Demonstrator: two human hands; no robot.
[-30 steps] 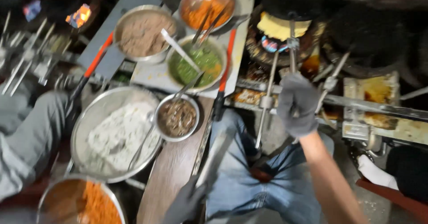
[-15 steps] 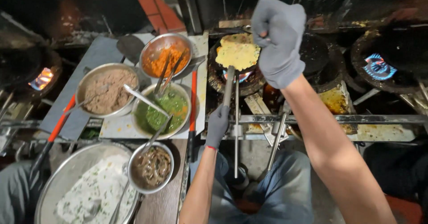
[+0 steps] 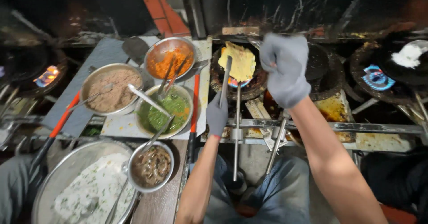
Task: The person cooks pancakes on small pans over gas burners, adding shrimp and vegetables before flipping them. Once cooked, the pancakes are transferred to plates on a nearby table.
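Closest in: big steel bowl point(image 3: 53, 184) w/ white herby stuff, small bowl point(image 3: 151, 166) of brown mix beside it. Left hand point(image 3: 217, 115), gloved, is closed round a long metal tool point(image 3: 225, 79) whose tip sits on the yellow flatbread point(image 3: 242, 62) over the burner flame point(image 3: 234, 82). Imo keep it flat, edges off direct flame. Right hand point(image 3: 283, 70) hovers above, blurry, can't tell its grip. Further back: green sauce bowl point(image 3: 162, 110), brown mince bowl point(image 3: 113, 88), orange bowl point(image 3: 169, 58).

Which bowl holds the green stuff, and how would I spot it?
Left of the gas burner sit three round steel bowls. The green chutney bowl is the one nearest the gloved left hand, below the orange-filled bowl, right of the brown-filled bowl. Only its contents are green.
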